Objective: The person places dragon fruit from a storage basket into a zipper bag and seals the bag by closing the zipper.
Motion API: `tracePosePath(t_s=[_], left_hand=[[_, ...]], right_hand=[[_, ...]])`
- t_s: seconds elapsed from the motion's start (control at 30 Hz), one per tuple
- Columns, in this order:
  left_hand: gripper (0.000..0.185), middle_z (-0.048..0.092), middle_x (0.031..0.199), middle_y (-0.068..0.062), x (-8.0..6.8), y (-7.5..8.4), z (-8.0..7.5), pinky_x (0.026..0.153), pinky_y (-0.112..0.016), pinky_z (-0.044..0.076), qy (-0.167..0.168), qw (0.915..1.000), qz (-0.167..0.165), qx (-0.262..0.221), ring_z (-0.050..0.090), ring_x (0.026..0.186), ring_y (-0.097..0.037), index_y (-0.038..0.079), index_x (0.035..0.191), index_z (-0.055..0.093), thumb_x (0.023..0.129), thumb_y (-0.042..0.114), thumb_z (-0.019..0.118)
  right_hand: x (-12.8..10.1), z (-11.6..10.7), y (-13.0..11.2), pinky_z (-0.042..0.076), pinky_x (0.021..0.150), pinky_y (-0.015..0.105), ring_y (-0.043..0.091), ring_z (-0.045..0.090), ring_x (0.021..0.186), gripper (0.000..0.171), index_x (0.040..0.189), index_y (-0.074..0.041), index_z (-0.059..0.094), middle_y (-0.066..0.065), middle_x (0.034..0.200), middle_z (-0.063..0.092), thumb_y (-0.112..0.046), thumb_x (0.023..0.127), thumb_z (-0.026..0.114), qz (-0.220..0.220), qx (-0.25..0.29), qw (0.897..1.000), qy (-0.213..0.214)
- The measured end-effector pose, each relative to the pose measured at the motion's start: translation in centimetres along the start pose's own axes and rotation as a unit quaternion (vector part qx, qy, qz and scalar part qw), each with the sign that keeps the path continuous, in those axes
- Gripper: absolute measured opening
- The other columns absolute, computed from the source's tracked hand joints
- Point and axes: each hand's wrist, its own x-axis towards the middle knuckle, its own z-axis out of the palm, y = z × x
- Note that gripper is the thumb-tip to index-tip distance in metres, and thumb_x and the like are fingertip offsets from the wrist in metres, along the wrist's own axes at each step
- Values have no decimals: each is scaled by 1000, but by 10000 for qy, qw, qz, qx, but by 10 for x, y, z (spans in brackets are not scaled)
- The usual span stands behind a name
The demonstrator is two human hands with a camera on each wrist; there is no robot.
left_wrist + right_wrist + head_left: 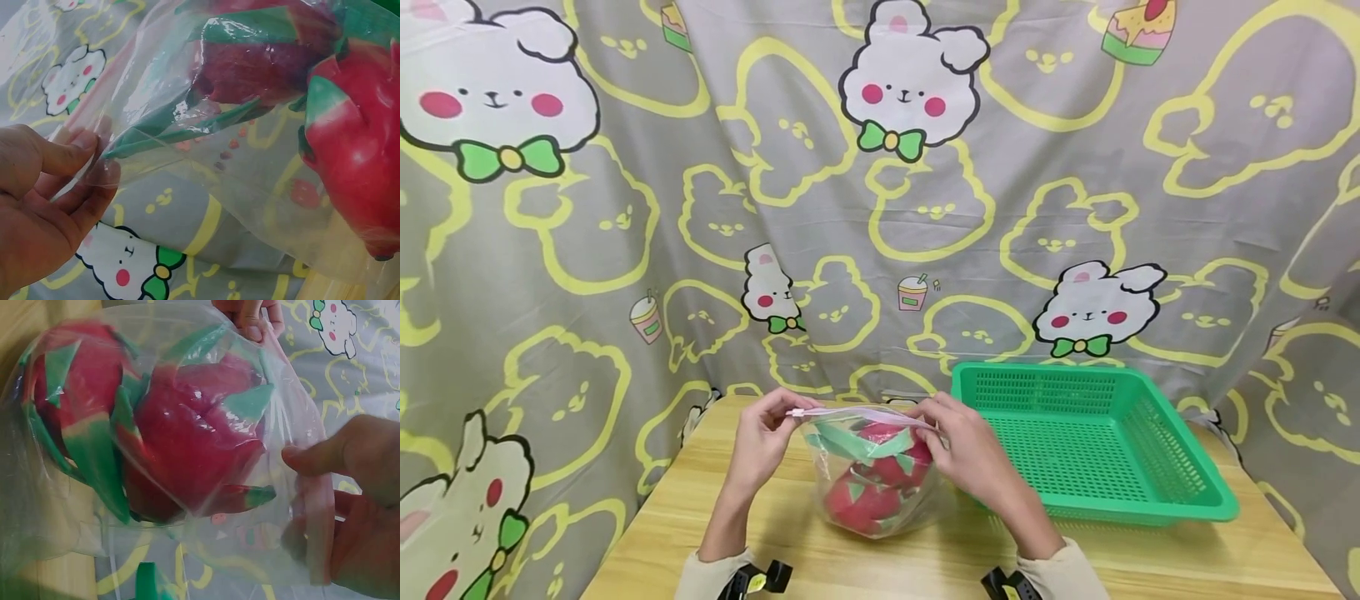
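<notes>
**Both hands on the bag's zip strip**

Behind your table hangs a grey curtain (pixel 880 208) w/ white bunnies & yellow outlines, filling the upper two-thirds of the head view. Below it sits the light wood table (pixel 790 533), bottom center. A green mesh basket (pixel 1180 492) sits right of center, just beside your right forearm, nothing showing inside it.

The clear zip bag (pixel 872 467) is at bottom center of the head view, base on the table, top held up. Inside: red dragon fruits (pixel 868 487) w/ green scales; two or three of them, can't count exactly thru the plastic.

Your left hand (pixel 763 446) pinches the left end of the zip strip (pixel 861 413); thumb & fingers curled on the plastic, plain in the left wrist view (pixel 81 165). Your right hand (pixel 962 450) pinches the right end, thumb on top, fingers under; the right wrist view shows the pinkish strip running between them (pixel 337 512).

Key relation: the strip's long axis runs left-right across the frame, roughly level, stretched between your two pinches. Both hands are already on it, one per end, so neither's nearer. Fruit hangs below the strip, toward you & down from your fingertips. The basket lies to the right of the bag, so the right hand is the closer one to it.

Can't tell if the zip is sealed or parted; too thin to read.
</notes>
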Motion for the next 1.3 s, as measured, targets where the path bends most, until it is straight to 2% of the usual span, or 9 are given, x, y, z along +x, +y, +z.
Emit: tracePosePath(t_s=[0.07, 0.17, 0.3, 0.37, 0.47, 0.63, 0.87, 1.13, 1.3], left_hand=[[22, 75, 98, -15, 1, 1, 0, 58, -18, 48, -48, 10000, -42, 66, 66, 74, -13, 4, 95, 72, 94, -15, 61], [21, 75, 99, -11, 2, 3, -1, 63, -18, 49, -222, 9993, -130, 253, 66, 77, -16, 5, 99, 72, 93, -13, 64], [18, 74, 100, -3, 6, 9, 2, 77, -26, 55, -634, 9956, -264, 645, 69, 90, -20, 8, 104, 74, 90, -5, 74], [16, 74, 98, 1, 8, 12, 5, 73, -28, 55, -781, 9926, -218, 903, 68, 86, -18, 11, 101, 76, 89, 1, 78], [16, 73, 91, 3, 11, 13, 10, 65, -30, 52, -757, 9906, 0, 1140, 65, 78, -15, 14, 92, 76, 86, 0, 80], [28, 70, 85, -1, 11, 12, 12, 65, -26, 53, -545, 9910, 416, 1150, 64, 76, -16, 14, 84, 74, 83, -13, 76], [25, 66, 82, -7, 12, 7, 15, 65, -28, 56, -407, 9917, 767, 946, 65, 73, -26, 1, 83, 72, 81, -24, 70], [18, 70, 91, -11, 13, 3, 3, 72, -25, 55, -679, 9943, 404, 712, 65, 83, -19, 9, 91, 76, 90, -9, 72], [17, 73, 101, -3, 11, 11, -6, 73, -25, 55, -918, 9927, 92, 782, 66, 88, -18, 10, 100, 80, 92, -2, 72]], right_hand=[[2, 1, -1, 46, 63, 26, 8, 52, 73, 18, 98, -21, 72, -13, 89, 58, -7, 89, 78, 53, 0, 10000, -79], [4, 2, -1, 41, 59, 25, 8, 48, 67, 13, 91, -24, 68, -15, 80, 54, -16, 90, 79, 185, 17, 9997, -187], [5, 1, -1, 35, 56, 25, 6, 42, 61, 21, 85, -26, 59, -14, 69, 47, -23, 93, 78, 369, 116, 9983, -441], [6, 0, -1, 33, 55, 25, 6, 39, 59, 24, 84, -25, 56, -12, 67, 44, -22, 94, 77, 401, 189, 9975, -550], [7, -4, -1, 32, 55, 24, 5, 37, 59, 25, 84, -22, 55, -10, 66, 43, -19, 93, 78, 313, 327, 9968, -654], [11, -10, 2, 36, 54, 23, 5, 39, 60, 23, 86, -19, 57, -10, 71, 46, -18, 91, 79, 84, 430, 9956, -827], [15, -13, 3, 39, 55, 24, 5, 41, 61, 22, 86, -17, 56, -10, 71, 47, -18, 94, 76, 19, 408, 9918, -1211], [17, -17, 7, 39, 54, 23, 4, 42, 62, 20, 88, -14, 56, -9, 70, 47, -15, 94, 75, -113, 910, 9881, -1239], [15, -18, 9, 44, 56, 24, 6, 47, 65, 13, 93, -14, 63, -10, 75, 53, -8, 94, 75, -161, 904, 9901, -1060]])
